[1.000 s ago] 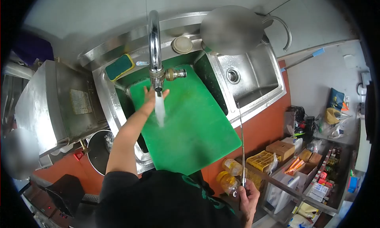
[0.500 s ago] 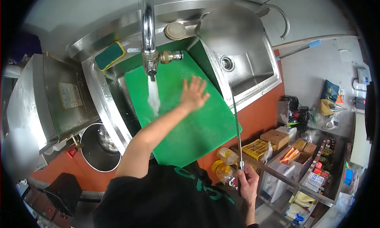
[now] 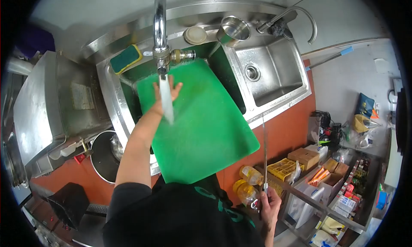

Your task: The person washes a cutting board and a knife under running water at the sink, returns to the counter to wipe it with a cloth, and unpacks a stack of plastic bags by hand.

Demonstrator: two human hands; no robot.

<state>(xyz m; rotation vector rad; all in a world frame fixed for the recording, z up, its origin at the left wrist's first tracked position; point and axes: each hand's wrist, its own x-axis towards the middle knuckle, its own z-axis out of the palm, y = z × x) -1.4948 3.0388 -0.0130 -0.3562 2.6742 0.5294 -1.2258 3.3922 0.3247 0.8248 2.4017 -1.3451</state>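
A big green cutting board [image 3: 201, 135] lies tilted over the left sink basin, its near edge against my dark top. My left hand [image 3: 166, 92] is laid on the board's upper left part, fingers spread, partly behind the water stream [image 3: 166, 97]. That water falls from the chrome faucet [image 3: 160, 37]. Off the board's right side, my right hand [image 3: 269, 203] grips the handle of a long knife [image 3: 265, 157]. The narrow blade points up and away from me, seen nearly edge-on.
A yellow-green sponge [image 3: 126, 59], a round pale lid [image 3: 195, 35] and a metal pot [image 3: 234, 31] sit along the sink's back ledge. Right is a second basin [image 3: 274, 71]. Oil bottles [image 3: 246, 189] and a loaded shelf [image 3: 330, 195] stand low right; a bucket [image 3: 103, 157] is at left.
My left hand has moved left across the board to the running water. The knife stays in my right hand, with little shift. The view has turned slightly.
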